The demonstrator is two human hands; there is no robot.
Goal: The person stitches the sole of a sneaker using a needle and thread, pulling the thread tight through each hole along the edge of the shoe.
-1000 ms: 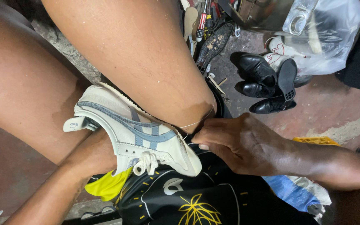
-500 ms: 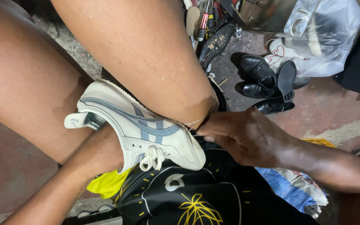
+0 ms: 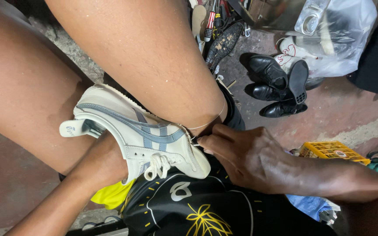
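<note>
1. We look down on a worn reddish concrete floor [image 3: 364, 118] littered with shoe-repair clutter, seen past our own bare legs.
2. A cream sneaker [image 3: 141, 135] with grey-blue stripes lies on its side across our lap, wedged between the 2 thighs, with its heel tab toward the left and its toe toward the right.
3. Its white laces [image 3: 158, 165] hang in a loose knot over the lower edge of the shoe.
4. Our left hand [image 3: 103, 164] sits under the sneaker and props it from below; the shoe hides the fingers, so we cannot tell how far they are curled.
5. Our right hand [image 3: 246, 157] presses against the toe end of the sneaker, fingers narrowed together and pinched on a thin thread [image 3: 206, 124] that runs up along the knee.
6. Something small and thin shows at those fingertips, too small for us to name.
7. Below the sneaker, a black garment [image 3: 197, 205] with yellow and white print covers the lap, and a bright yellow cloth [image 3: 110, 196] peeks out at its left side.
8. On the floor at the upper right, black dress shoes [image 3: 272, 87] lie in a heap, 1 sole up.
9. Just behind them sits a clear plastic bag [image 3: 346, 35] holding more shoes.
10. A yellow plastic crate [image 3: 329, 150] sits near our right forearm.
11. Screwdrivers and loose soles [image 3: 217, 30] lie at the top middle.
</note>
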